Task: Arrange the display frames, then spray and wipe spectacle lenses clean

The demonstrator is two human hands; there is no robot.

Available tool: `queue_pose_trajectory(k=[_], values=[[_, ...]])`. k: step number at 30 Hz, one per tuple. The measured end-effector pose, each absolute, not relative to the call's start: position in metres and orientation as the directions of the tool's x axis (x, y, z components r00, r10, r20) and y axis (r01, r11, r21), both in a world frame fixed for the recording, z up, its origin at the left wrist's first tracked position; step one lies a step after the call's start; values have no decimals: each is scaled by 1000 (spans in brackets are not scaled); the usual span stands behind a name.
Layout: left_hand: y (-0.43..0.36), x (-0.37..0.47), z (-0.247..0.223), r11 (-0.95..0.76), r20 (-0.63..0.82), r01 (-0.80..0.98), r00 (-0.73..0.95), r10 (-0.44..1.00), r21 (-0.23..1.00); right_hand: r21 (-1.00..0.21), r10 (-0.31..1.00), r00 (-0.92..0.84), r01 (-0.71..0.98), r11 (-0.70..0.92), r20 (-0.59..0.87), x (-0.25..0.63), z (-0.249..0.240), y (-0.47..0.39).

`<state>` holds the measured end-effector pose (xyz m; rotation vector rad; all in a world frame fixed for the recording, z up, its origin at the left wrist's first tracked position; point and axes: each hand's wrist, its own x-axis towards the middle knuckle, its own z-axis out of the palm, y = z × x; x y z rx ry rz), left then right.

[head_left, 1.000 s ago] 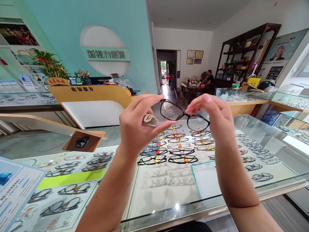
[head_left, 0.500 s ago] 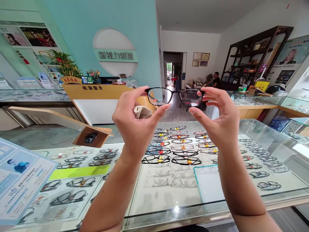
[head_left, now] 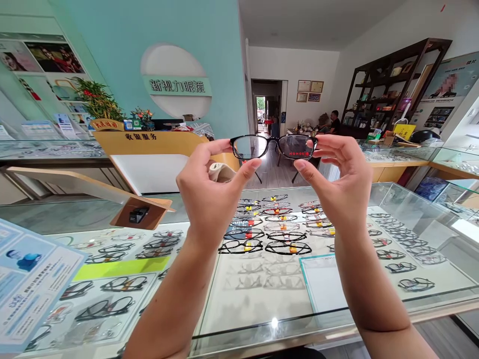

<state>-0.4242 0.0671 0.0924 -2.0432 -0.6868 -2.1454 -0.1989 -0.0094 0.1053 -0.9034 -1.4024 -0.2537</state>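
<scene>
Held up in front of me over the glass counter is a pair of black-framed eyeglasses (head_left: 273, 141), lenses upright and temples pointing away. My left hand (head_left: 213, 182) pinches the left end of the frame between thumb and fingers. A folded beige cloth (head_left: 221, 172) is tucked in that same palm. On the other side, my right hand (head_left: 339, 174) grips the right end of the frame by thumb and fingertips, its other fingers curled loosely. Red lettering shows on the right lens.
Rows of eyeglasses (head_left: 288, 248) lie inside the glass display counter (head_left: 254, 326). A blue leaflet (head_left: 33, 284) and a wooden stand (head_left: 138, 217) are at the left. Beyond are a cashier desk (head_left: 160, 167), a dark shelf unit (head_left: 389, 80) and a seated person (head_left: 334, 121).
The eyeglasses have tilted in my hands, so the temple ends now hang visible below the frame and the red lens lettering reads more clearly. Both hands keep their hold.
</scene>
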Motion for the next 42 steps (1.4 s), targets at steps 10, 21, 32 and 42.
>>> queue_pose_trajectory(k=[10,21,32,42], values=[[72,-422,89,-890,964,370,-95,249,267,-397,357,200,646,652,912,-196,105,-10],[80,-431,83,-884,956,383,11,293,267,-375,322,208,661,650,924,-200,103,-9],[94,-430,88,-862,922,347,-19,387,370,-351,286,216,714,606,933,-205,104,-10],[105,-434,87,-878,934,365,53,353,311,-379,348,193,687,620,918,-197,99,-6]])
